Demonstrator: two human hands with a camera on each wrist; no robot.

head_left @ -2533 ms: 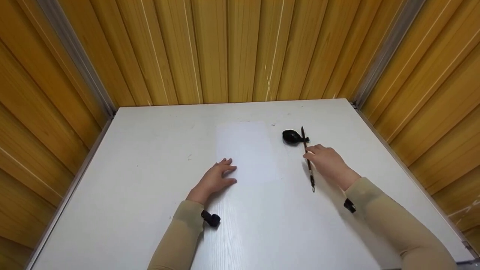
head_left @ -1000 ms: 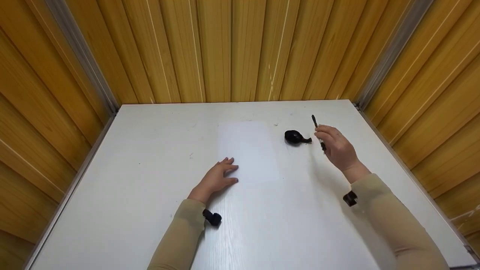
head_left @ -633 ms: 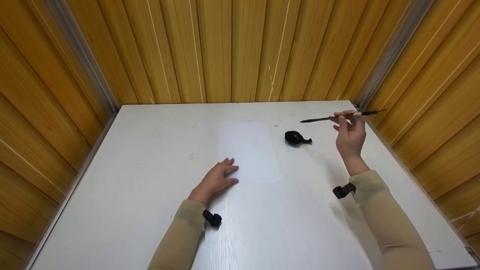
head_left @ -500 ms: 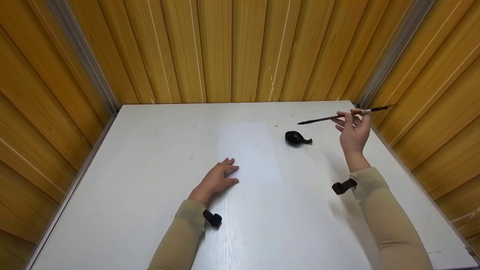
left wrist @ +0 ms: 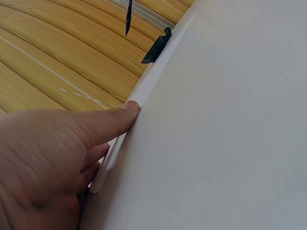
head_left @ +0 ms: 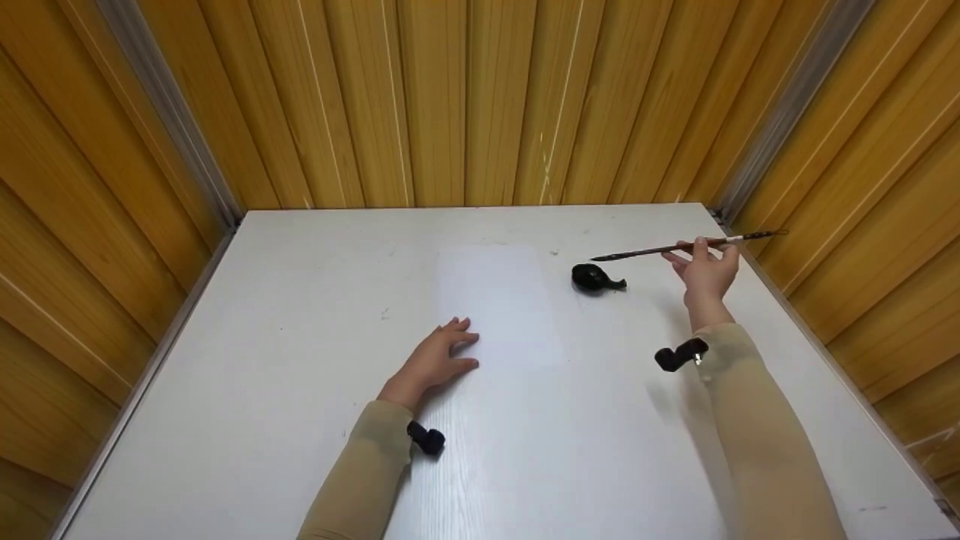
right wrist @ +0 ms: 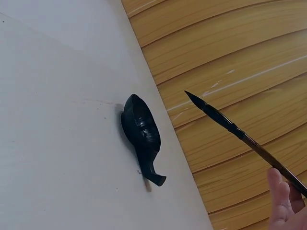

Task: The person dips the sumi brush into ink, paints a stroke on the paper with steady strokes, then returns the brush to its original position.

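My right hand [head_left: 705, 271] is raised above the white table [head_left: 300, 420] at the right and pinches a long thin brush [head_left: 679, 247] [right wrist: 235, 129], held almost level with its dark tip pointing left. Just below that tip a small black spouted dish [head_left: 596, 278] [right wrist: 141, 136] sits on the table. A white sheet of paper [head_left: 499, 300] [left wrist: 216, 120] lies in the middle. My left hand [head_left: 435, 360] [left wrist: 53, 158] rests flat on the table with its fingertips at the sheet's lower left edge.
Ribbed yellow-wood walls [head_left: 465, 97] close the table in at the back and on both sides, with grey metal strips in the corners. A small black camera is strapped at each wrist, on beige sleeves.
My right hand picked the brush up from beside the dish, lifted it, turned it level and has now lowered it slightly toward the dish. The left hand has stayed put.
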